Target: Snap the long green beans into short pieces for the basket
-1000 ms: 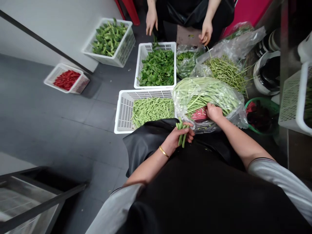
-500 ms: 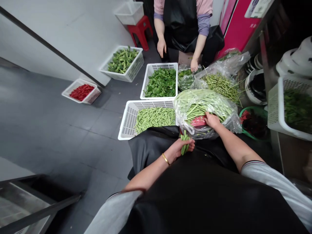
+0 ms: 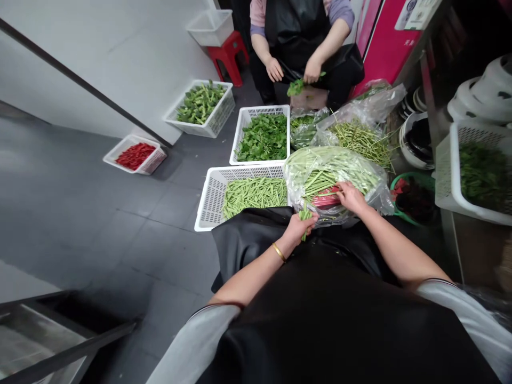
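My left hand (image 3: pixel 299 226) is closed round a small bunch of green bean pieces (image 3: pixel 305 215), held over my black apron at the near edge of a plastic bag. That clear bag (image 3: pixel 376 184) lies open, full of long green beans (image 3: pixel 318 180), with something red showing among them. At its opening, my right hand (image 3: pixel 352 198) has its fingertips pinched on a long bean beside the red patch. Left of the bag, a white basket (image 3: pixel 212 200) holds many short bean pieces (image 3: pixel 256 196).
Beyond stand a white basket of leafy greens (image 3: pixel 264 136), a basket of green vegetables (image 3: pixel 202 101) and one of red peppers (image 3: pixel 135 156). A co-worker's hand (image 3: pixel 312 69) holds a leafy sprig. At right are a green basin (image 3: pixel 426 184) and a white crate (image 3: pixel 448 181).
My left hand has moved slightly up toward the bag with its bean pieces. My right hand has stayed at the bag's opening. The co-worker's hand has lifted a leafy sprig from the greens.
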The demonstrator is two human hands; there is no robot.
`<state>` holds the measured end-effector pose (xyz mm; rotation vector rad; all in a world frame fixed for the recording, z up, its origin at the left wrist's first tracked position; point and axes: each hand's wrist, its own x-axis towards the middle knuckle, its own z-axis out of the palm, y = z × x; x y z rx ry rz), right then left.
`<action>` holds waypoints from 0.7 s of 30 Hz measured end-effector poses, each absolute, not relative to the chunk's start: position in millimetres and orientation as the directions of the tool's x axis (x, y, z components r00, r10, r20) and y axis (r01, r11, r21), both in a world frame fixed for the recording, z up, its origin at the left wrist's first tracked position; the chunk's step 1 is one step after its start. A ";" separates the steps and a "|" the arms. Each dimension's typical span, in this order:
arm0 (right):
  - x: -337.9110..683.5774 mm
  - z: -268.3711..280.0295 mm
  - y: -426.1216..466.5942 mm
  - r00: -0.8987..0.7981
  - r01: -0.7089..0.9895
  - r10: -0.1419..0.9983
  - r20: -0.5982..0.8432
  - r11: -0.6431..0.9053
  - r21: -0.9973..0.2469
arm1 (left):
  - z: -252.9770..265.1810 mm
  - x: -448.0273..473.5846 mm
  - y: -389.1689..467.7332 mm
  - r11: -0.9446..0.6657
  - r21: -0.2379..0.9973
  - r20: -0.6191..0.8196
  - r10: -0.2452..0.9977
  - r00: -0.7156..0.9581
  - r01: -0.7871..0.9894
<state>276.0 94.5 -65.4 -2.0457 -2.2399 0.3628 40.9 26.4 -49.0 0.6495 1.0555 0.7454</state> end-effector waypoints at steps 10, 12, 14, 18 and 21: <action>291.6 -93.1 115.7 -0.005 0.999 0.929 -0.371 0.020 0.038 | -48.3 26.3 19.7 0.759 0.580 -0.597 0.644 0.479 -0.297; 290.7 -86.4 120.4 -0.023 0.999 0.927 -0.374 0.039 0.037 | -45.5 24.9 21.0 0.771 0.561 -0.598 0.629 0.497 -0.301; 295.1 -73.3 119.1 -0.053 0.997 0.937 -0.345 0.069 0.033 | -43.6 25.7 22.8 0.751 0.586 -0.599 0.655 0.461 -0.305; 296.6 -40.3 85.2 -0.078 0.978 0.965 -0.250 0.024 -0.209 | -42.3 34.8 24.7 0.701 0.654 -0.587 0.708 0.393 -0.285; 268.4 -30.6 39.9 -0.070 0.694 0.927 -0.369 -0.220 -0.685 | -42.8 45.4 23.5 0.698 0.668 -0.576 0.704 0.415 -0.258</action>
